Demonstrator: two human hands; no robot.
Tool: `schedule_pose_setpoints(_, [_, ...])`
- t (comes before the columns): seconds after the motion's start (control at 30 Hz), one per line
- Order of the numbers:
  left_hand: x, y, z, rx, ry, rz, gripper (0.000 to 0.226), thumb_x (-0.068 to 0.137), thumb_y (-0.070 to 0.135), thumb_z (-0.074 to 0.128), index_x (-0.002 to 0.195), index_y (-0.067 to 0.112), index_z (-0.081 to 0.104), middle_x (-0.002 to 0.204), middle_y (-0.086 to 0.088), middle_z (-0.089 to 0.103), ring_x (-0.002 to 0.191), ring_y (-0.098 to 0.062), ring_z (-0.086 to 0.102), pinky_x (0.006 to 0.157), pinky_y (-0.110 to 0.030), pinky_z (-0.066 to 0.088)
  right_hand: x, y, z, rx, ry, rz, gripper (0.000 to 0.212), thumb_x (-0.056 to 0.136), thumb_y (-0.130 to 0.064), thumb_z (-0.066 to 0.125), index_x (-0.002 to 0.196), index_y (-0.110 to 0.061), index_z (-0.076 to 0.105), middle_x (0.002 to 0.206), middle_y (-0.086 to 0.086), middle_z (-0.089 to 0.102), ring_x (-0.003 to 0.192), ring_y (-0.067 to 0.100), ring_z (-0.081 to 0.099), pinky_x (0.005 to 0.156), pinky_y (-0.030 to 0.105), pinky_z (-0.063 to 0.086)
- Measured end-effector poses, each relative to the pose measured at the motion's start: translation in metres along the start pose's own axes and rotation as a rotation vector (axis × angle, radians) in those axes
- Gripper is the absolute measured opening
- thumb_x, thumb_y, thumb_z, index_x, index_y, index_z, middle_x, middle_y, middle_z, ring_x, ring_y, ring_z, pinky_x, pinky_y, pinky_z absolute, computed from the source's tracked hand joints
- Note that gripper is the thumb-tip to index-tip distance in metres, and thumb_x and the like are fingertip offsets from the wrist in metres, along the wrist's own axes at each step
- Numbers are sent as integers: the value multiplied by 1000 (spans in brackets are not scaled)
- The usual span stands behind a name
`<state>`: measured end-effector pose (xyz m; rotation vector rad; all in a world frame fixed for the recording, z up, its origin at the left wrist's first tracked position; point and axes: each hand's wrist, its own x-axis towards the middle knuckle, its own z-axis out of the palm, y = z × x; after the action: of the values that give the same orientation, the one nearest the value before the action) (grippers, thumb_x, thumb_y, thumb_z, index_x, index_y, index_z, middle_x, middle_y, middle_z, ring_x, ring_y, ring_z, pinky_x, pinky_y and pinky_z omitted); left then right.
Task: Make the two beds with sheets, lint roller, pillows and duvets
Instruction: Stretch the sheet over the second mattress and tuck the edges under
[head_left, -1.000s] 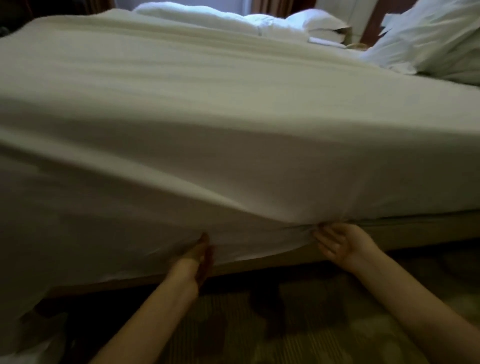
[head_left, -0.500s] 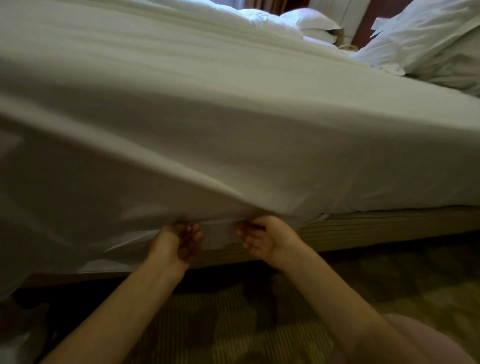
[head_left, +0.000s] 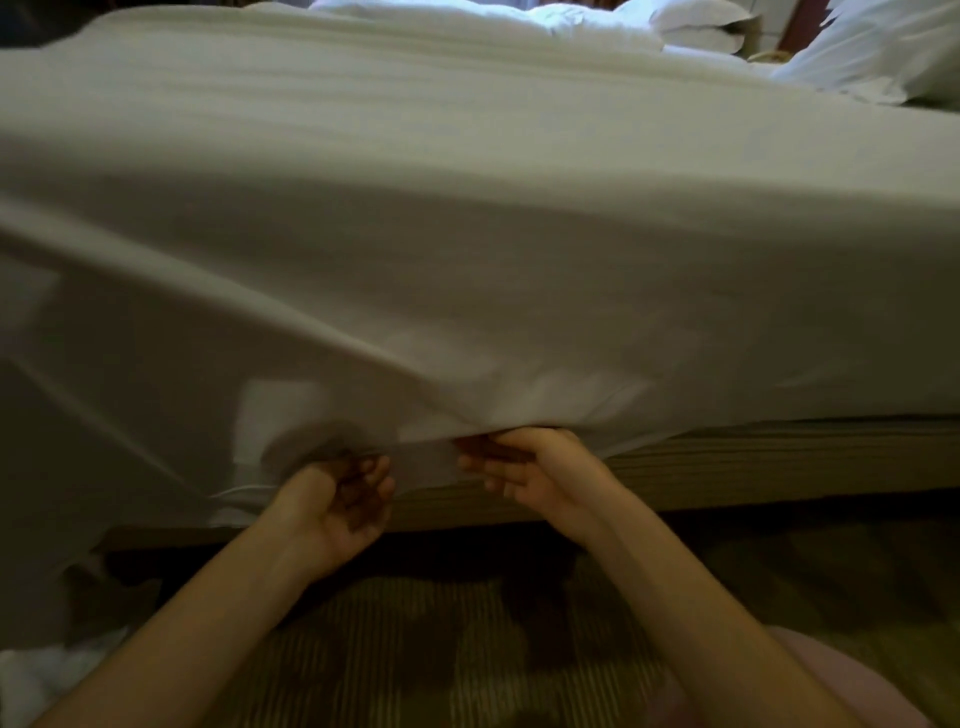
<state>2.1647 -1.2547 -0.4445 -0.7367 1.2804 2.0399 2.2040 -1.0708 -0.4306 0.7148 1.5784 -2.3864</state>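
Carpet (head_left: 415, 649) nearest you, brown with stripes and darker patches. A bit of pale pink clothing (head_left: 857, 686) shows at the lower right, and some white cloth (head_left: 36, 670) lies crumpled on the floor at the lower left. Both your bare forearms reach forward over the carpet and come together at the side of the bed.

Now the hands. Your left hand (head_left: 337, 504) is palm up with the fingers curled in, its grip closed round the hem of the sheet (head_left: 467, 260). Part of that hand shows only as a dark shape through the thin cloth, and it is blurred. Your right hand (head_left: 535, 473) is just beside it, fingertips pushed up under the fabric's edge, its grip pinching the same hem. A short stretch of hem runs between the two hands.

From that point the sheet fans out. One long fold climbs away up to the left, where the cloth hangs loose below the bed's edge. To the right it lies smooth and close down the side of the bed, above the brown ribbed bed base (head_left: 779, 467).

Farther on, the sheet covers the top of the bed in faint lengthwise ridges. Beyond it, bunched white bedding (head_left: 571, 21) sits at the far side, stacked pillows (head_left: 696, 23) behind that, and a big white pillow (head_left: 883, 52) at the far right corner.
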Motion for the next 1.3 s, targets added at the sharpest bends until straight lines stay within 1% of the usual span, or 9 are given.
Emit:
schedule_pose_setpoints(0.13, [-14, -3, 5, 57, -175, -58, 17, 89, 15, 46, 81, 10, 60, 75, -5, 73, 85, -19, 61, 74, -32, 43, -15, -6, -24, -61, 10, 102, 13, 92, -3, 46, 91, -6, 58, 81, 9, 72, 68, 17, 69, 57, 24, 44])
schedule_pose_setpoints(0.27, [-17, 8, 20, -52, -259, 39, 32, 69, 13, 54, 99, 6, 63, 111, -16, 67, 100, -27, 64, 88, -40, 45, -23, -17, -55, 250, 252, 45, 20, 92, 3, 38, 77, -5, 49, 85, 11, 60, 68, 20, 64, 64, 28, 44])
schedule_pose_setpoints(0.37, [-10, 19, 21, -219, -269, 58, 84, 28, 4, 87, 108, 1, 60, 113, -25, 65, 99, -38, 64, 82, -44, 46, -27, -30, -72, 377, 338, -51, 21, 91, 5, 38, 75, -6, 45, 94, 16, 52, 97, 30, 58, 80, 36, 47])
schedule_pose_setpoints(0.43, [-5, 23, 18, -259, -316, 54, 111, 5, -1, 88, 112, -2, 57, 111, -27, 64, 97, -41, 65, 77, -44, 49, -29, -36, -80, 425, 311, -68, 14, 91, 5, 40, 84, -4, 48, 103, 20, 51, 110, 33, 53, 94, 41, 43])
schedule_pose_setpoints(0.57, [1, 16, 21, -307, -334, 121, 120, 3, 8, 92, 117, 1, 54, 110, -26, 65, 106, -40, 61, 81, -48, 45, -30, -39, -87, 547, 146, -50, 15, 86, -2, 50, 100, -1, 52, 114, 24, 53, 114, 36, 49, 106, 44, 35])
schedule_pose_setpoints(0.73, [5, 16, 31, -358, -287, 190, 122, 4, 28, 95, 117, 4, 55, 109, -24, 67, 106, -40, 59, 77, -53, 52, -3, -34, -91, 713, -50, -106, 104, 23, -5, 93, 119, 0, 54, 114, 22, 65, 111, 36, 58, 95, 47, 46])
schedule_pose_setpoints(0.9, [-3, 22, 43, -406, -314, 223, 127, 7, 33, 96, 125, 9, 56, 121, -19, 62, 115, -39, 55, 86, -55, 47, -2, -38, -82, 724, -68, -217, 98, 19, -10, 96, 111, -9, 61, 106, 14, 70, 97, 33, 67, 79, 53, 55])
schedule_pose_setpoints(1.17, [3, 16, 39, -418, -372, 211, 132, 8, 33, 96, 130, 8, 52, 124, -20, 61, 117, -38, 54, 88, -54, 49, 0, -30, -75, 809, -67, -245, 107, 22, -24, 97, 120, -10, 58, 114, 14, 68, 114, 31, 58, 101, 46, 42])
schedule_pose_setpoints(1.3, [14, 15, 36, -439, -400, 213, 129, 8, 32, 96, 126, 6, 53, 123, -23, 60, 117, -41, 53, 88, -58, 49, 11, -26, -68, 911, -107, -308, 92, 38, -31, 91, 122, -12, 59, 116, 13, 67, 114, 31, 59, 102, 49, 41])
